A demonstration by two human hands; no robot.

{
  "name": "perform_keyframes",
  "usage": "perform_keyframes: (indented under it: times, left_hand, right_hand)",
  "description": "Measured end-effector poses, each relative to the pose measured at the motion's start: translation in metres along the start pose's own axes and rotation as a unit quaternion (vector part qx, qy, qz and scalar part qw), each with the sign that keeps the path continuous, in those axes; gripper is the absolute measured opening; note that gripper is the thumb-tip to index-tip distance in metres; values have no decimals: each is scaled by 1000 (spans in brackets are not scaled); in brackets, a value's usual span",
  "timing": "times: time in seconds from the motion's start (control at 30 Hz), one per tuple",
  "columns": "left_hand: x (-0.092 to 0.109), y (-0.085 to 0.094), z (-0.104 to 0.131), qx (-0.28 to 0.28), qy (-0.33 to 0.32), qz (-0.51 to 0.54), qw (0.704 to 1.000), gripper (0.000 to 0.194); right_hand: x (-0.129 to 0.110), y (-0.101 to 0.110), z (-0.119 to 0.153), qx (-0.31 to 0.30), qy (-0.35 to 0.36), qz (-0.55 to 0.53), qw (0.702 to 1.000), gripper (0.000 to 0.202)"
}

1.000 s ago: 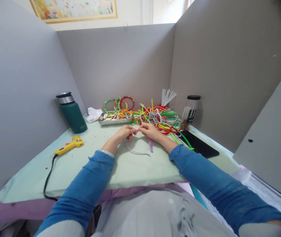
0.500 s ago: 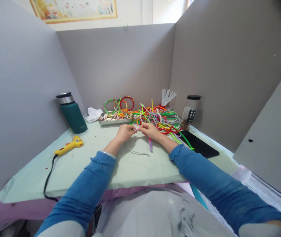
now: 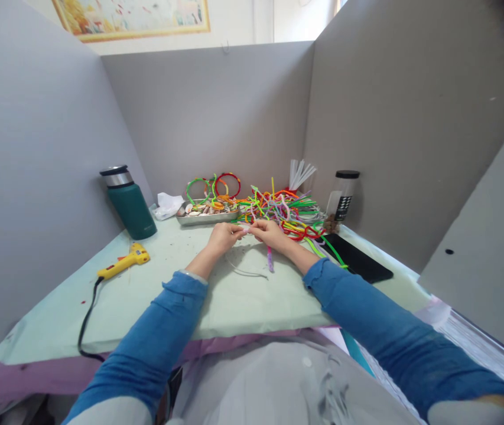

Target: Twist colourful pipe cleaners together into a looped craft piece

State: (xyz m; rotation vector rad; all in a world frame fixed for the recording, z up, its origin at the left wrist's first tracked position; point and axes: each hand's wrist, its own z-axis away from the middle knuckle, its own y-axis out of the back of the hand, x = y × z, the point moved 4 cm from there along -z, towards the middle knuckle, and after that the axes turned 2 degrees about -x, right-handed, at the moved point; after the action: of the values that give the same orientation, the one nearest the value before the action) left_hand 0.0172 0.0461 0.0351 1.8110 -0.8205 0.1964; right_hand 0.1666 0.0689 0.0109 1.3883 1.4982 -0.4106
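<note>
Both hands meet over the middle of the table, fingertips almost touching. My left hand [image 3: 225, 237] pinches one side of a small pale pinkish piece [image 3: 246, 229], too small to make out well. On its other side, my right hand [image 3: 270, 234] has thumb and finger closed on the same piece. A thin grey wire [image 3: 249, 274] curves over the cloth below my left hand. Under my right hand a pink and purple fuzzy strip [image 3: 270, 260] hangs or lies; its upper end is hidden.
Behind the hands are a metal tray [image 3: 207, 219] of small pieces and a heap of coloured pipe cleaners [image 3: 278, 206]. A yellow glue gun [image 3: 125, 261] and green bottle [image 3: 131, 206] stand left; a black tablet [image 3: 362, 260] and clear jar [image 3: 342, 198] are right.
</note>
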Motion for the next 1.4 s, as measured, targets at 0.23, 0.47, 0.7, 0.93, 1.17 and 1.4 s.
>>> perform_keyframes:
  times: [0.23,0.47,0.7,0.93,1.17,1.4]
  left_hand:
    - [3,0,4,-27,51,42,997,35]
    - [-1,-5,7,-71,117,181,974,35]
    - [-8,-8,8,-103,216,278,930,28]
    - [-12,-10,8,-117,224,313,915,30]
    - [-15,-12,7,-138,237,345,898,21]
    - [-14,-15,12,-221,322,446,805,12]
  right_hand:
    - [-3,0,1,0,0,-7,1000,29]
    - [-4,0,2,1,3,21,1000,27]
    - [-5,-1,3,-6,22,66,998,26]
    - [-5,-2,3,-13,15,61,998,26]
    - [-7,-4,4,-20,18,48,998,25]
    - [-10,-7,6,-37,35,38,998,25]
